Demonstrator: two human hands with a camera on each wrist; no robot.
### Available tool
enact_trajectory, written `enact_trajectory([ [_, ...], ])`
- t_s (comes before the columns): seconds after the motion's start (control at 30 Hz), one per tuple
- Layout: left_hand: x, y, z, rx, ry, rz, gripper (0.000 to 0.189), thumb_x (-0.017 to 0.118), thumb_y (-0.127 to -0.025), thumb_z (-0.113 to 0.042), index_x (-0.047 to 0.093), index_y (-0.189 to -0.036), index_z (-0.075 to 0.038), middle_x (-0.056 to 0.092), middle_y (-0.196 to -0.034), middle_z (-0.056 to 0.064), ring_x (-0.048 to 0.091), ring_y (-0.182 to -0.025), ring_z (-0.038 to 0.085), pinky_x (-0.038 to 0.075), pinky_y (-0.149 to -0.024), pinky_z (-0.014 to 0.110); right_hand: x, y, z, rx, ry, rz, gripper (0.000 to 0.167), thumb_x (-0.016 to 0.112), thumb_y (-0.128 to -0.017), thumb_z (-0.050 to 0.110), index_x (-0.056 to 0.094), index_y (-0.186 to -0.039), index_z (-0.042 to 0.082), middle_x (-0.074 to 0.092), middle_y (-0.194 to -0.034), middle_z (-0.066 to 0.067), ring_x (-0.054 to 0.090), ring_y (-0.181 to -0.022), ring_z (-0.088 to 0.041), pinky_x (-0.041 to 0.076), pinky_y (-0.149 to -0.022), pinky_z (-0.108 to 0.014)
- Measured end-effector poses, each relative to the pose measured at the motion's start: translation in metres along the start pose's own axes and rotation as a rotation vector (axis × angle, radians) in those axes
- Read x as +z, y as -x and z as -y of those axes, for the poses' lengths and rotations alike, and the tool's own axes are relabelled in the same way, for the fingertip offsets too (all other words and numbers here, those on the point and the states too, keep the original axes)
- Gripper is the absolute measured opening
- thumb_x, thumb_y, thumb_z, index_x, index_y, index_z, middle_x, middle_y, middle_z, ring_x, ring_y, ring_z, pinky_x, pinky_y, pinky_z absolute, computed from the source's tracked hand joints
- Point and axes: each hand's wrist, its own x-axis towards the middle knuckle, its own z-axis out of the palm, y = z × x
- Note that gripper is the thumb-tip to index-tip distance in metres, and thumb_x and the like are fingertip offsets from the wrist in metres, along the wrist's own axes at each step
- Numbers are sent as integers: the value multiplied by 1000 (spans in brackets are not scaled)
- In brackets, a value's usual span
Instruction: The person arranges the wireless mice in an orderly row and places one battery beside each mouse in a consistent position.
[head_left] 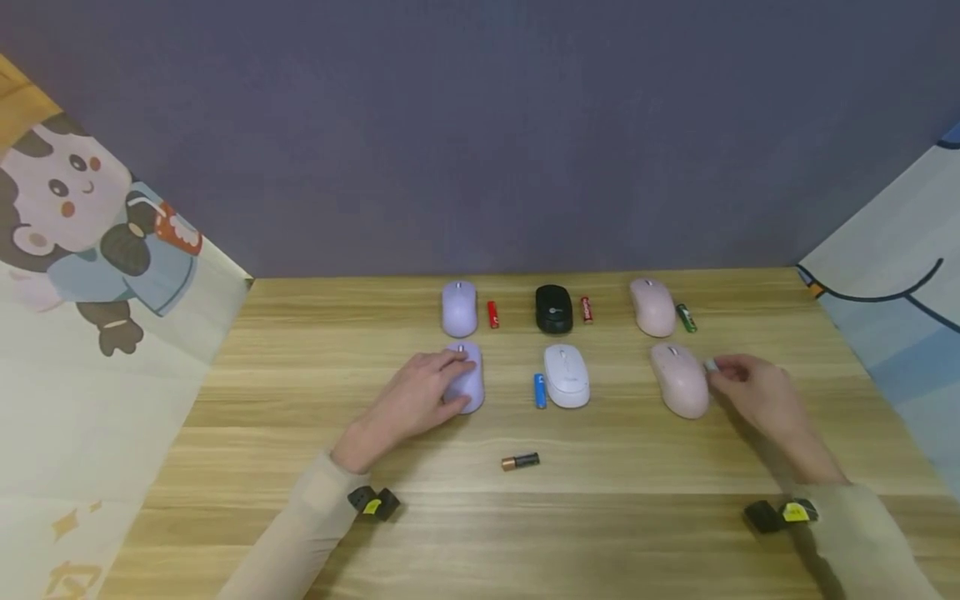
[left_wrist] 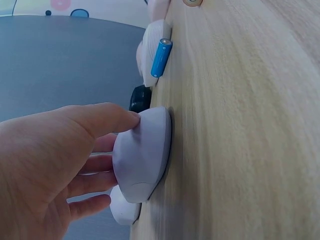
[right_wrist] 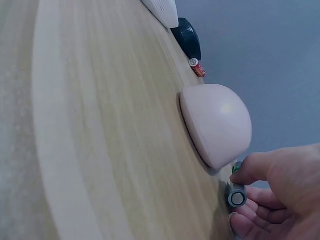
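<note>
My left hand [head_left: 420, 392] grips the nearer purple computer mouse [head_left: 469, 385], thumb on one side and fingers over the other. The left wrist view shows this mouse [left_wrist: 142, 155] low on the wood, under the thumb. My right hand [head_left: 761, 396] pinches a grey battery [head_left: 711, 365] just right of the nearer pink mouse [head_left: 681, 382]. In the right wrist view the battery [right_wrist: 237, 197] shows its round end between thumb and fingers, close to the tabletop. Whether it touches the table I cannot tell.
Behind stand another purple mouse [head_left: 459, 308], a black mouse [head_left: 554, 309] and another pink mouse [head_left: 653, 307], with red and green batteries beside them. A white mouse [head_left: 567, 377] has a blue battery [head_left: 540, 391] at its left. A black-and-copper battery [head_left: 521, 462] lies in front.
</note>
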Motion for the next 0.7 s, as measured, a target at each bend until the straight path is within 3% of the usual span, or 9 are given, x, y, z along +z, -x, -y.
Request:
enact_trajectory([
  [0.13,-1,0,-1,0,-4,-2,51,79,-92,-30,66,-133,-4,63,-139,18,62,-127,32,52,-107,50,1,-3,2,-14,8,-15,44,62,-98,22,60,-128,-11,68,-106,-26,65,-90,-33,48,-65,-25],
  [0.4,-2,-1,-3,-4,-1,-4,50,79,-92,-30,67,-133,-4,63,-139,18,62,-128,32,52,-107,50,2,-5,4,-3,16,-16,41,64,-98,17,60,-127,-12,68,-106,-27,65,-91,-35,47,-65,-26],
  [0.7,-2,-1,-3,-12,0,1,50,79,-92,-29,67,-133,-4,63,-140,18,61,-128,31,52,-107,50,4,-5,8,27,20,-12,43,63,-99,16,58,-128,-14,66,-107,-27,64,-93,-36,56,-72,-42],
])
